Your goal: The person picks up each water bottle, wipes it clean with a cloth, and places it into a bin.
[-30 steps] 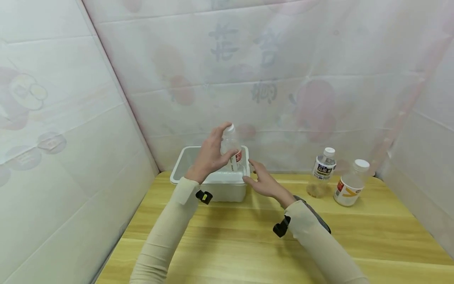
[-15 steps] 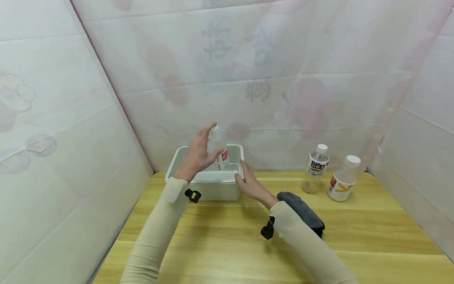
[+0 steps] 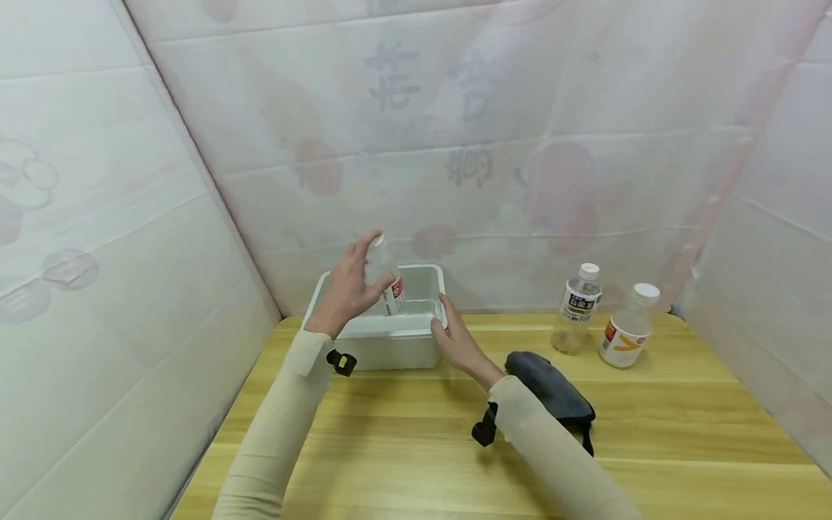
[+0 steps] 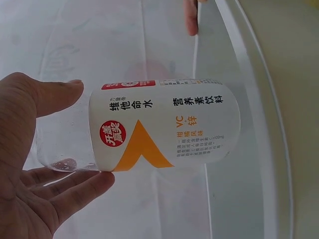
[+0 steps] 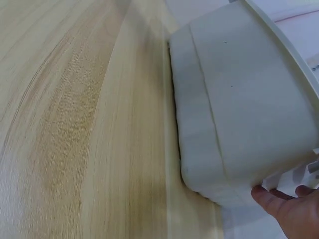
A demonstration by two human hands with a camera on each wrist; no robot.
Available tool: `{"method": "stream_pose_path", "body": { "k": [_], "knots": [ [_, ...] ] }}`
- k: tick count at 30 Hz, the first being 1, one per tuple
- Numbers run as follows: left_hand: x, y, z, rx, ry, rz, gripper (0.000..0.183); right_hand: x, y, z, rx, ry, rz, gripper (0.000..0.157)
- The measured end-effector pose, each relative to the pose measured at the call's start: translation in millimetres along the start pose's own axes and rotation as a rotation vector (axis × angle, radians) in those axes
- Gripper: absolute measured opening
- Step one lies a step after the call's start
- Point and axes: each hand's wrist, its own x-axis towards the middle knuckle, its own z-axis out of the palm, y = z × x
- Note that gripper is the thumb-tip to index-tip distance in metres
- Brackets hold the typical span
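My left hand [image 3: 344, 289] grips a clear plastic drink bottle [image 3: 393, 295] with a white cap. The bottle is upright over the pale plastic bin [image 3: 383, 354], its lower part inside the bin's outline. Up close in the left wrist view, the bottle's white label [image 4: 164, 124] carries an orange chevron and a red round mark, with thumb and fingers on opposite sides of the bottle. My right hand [image 3: 458, 336] holds the bin's right side near the front corner. In the right wrist view its thumb presses the bin's outer wall [image 5: 259, 99]; the other fingers are partly hidden.
Two more bottles stand at the back right of the wooden table [image 3: 390, 448]: one with a dark label [image 3: 578, 307], one with a white and orange label [image 3: 625, 339]. A dark grey pouch [image 3: 552, 390] lies beside my right forearm. Printed sheets [image 3: 507, 209] enclose the back and sides.
My left hand has carried the bottle leftward and a little lower over the bin. My right hand has come from beside the bin onto its right rim. More of the pouch shows.
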Motion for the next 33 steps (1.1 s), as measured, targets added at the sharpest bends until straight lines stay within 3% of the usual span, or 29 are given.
{"method": "stream_pose_path", "body": {
  "k": [8, 19, 33],
  "knots": [
    [-5.2, -11.9, -3.9, 0.057, -0.049, -0.071, 0.084, -3.2, -0.1, -0.7, -0.031, 0.016, 0.007, 0.063],
    [-11.9, -30.9, -5.1, 0.069, -0.089, -0.075, 0.084, -7.2, -3.7, 2.5, -0.012, 0.011, 0.014, 0.064],
    [-21.0, -61.3, -2.7, 0.112, -0.139, -0.134, 0.085, -4.4, -0.6, 10.4, 0.019, 0.011, 0.002, 0.065]
  ]
}}
